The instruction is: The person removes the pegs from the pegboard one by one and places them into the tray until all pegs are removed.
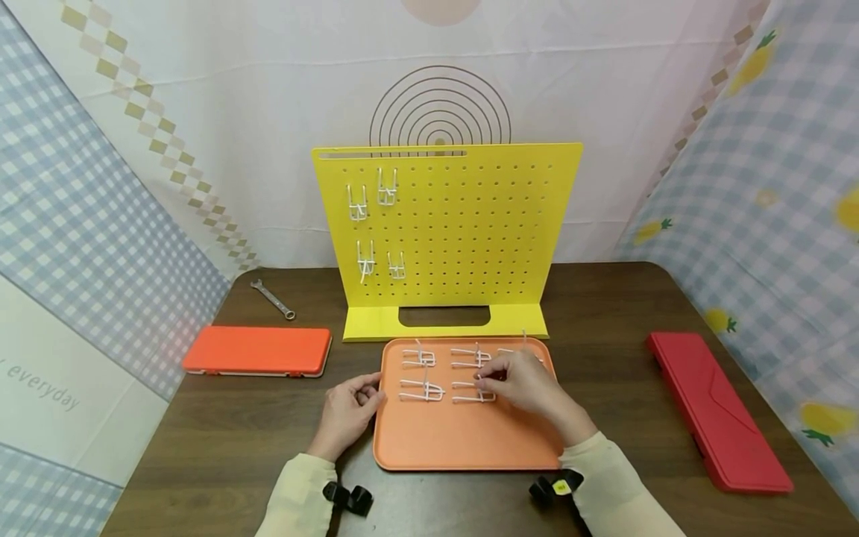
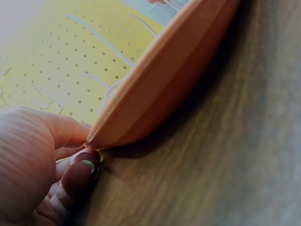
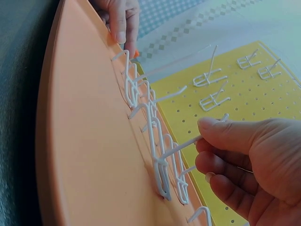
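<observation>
Thumb and fingers of my left hand (image 1: 345,419) pinch the left rim of an orange tray (image 1: 463,447). My right hand (image 1: 526,384) is over the tray's right half, pinching the projecting prong of a white wire pegboard hook (image 3: 182,146) between thumb and fingers. That hook's double-wire base is at the tray surface. Several similar white hooks lie in two rows on the tray, among them a front-left hook (image 1: 423,391) and a back-left hook (image 1: 419,358). The right hand partly covers a back-right hook in the head view.
Behind the tray stands a yellow pegboard (image 1: 470,224), with several white hooks (image 1: 387,195) fixed on its left side. An orange case (image 1: 258,350) and a wrench (image 1: 273,300) lie at left. A red case (image 1: 721,410) lies at the right table edge.
</observation>
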Tool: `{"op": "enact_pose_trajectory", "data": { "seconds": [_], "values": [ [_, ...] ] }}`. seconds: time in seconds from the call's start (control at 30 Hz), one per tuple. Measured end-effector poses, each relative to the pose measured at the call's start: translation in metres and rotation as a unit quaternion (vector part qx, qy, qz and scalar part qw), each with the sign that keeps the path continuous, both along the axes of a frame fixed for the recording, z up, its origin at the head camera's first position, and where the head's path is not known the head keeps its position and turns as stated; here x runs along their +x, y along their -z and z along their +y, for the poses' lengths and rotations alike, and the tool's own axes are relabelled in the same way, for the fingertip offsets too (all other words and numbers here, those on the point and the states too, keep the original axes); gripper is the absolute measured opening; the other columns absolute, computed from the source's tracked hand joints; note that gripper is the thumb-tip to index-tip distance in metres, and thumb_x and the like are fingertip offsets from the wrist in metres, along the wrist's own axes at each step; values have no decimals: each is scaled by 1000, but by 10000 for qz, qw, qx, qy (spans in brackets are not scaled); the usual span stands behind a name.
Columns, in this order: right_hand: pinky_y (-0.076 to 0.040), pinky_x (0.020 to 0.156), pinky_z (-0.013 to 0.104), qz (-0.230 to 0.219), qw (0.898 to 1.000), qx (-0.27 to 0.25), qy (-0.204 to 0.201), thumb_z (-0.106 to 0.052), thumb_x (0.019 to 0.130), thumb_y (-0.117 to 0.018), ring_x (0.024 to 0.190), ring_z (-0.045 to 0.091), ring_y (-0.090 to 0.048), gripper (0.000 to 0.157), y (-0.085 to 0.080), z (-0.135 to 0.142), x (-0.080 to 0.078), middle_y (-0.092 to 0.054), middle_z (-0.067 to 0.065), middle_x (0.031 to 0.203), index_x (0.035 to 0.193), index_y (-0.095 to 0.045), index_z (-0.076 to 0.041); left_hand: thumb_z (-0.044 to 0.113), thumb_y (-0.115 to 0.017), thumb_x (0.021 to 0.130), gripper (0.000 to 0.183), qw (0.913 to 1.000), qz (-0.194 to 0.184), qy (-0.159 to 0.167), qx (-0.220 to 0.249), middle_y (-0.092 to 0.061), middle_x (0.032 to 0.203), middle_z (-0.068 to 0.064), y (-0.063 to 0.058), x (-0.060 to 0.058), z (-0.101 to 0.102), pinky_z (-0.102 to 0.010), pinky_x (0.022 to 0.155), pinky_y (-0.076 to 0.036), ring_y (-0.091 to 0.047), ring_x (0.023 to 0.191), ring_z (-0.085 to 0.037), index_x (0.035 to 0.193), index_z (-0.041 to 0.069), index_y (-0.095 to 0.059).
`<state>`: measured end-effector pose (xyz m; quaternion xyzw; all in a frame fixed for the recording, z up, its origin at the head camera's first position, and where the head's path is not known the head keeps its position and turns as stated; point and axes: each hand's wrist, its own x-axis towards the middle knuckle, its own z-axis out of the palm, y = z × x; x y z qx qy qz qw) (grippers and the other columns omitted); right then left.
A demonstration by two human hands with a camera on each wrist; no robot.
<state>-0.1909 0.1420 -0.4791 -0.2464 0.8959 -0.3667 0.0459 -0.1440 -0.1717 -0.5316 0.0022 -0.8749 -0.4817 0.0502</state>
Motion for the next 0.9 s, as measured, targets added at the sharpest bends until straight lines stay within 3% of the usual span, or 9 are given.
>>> {"op": "enact_pose_trajectory", "data": {
  "seconds": [0.6, 0.9],
  "values": [
    [-48, 57, 24, 139, 9997, -156, -91, -17, 82, -78, 64, 4, -56, 16, -3, 2, 0, -67, -15, 79, 97, -78, -13, 11, -72, 85, 29, 9999, 129, 53, -14, -62, 76, 4, 1, 0, -1, -23, 55, -45, -53, 62, -9, 113, 5, -71],
    [-49, 58, 24, 395, 9985, -347, 156, -21, 83, -76, 67, 4, -58, 15, -14, 2, 5, -67, -15, 80, 97, -78, -14, 10, -73, 85, 28, 9999, 150, 32, -3, -62, 76, 4, 1, 1, 1, -23, 55, -45, -53, 62, -9, 113, 6, -71]
  ]
}}
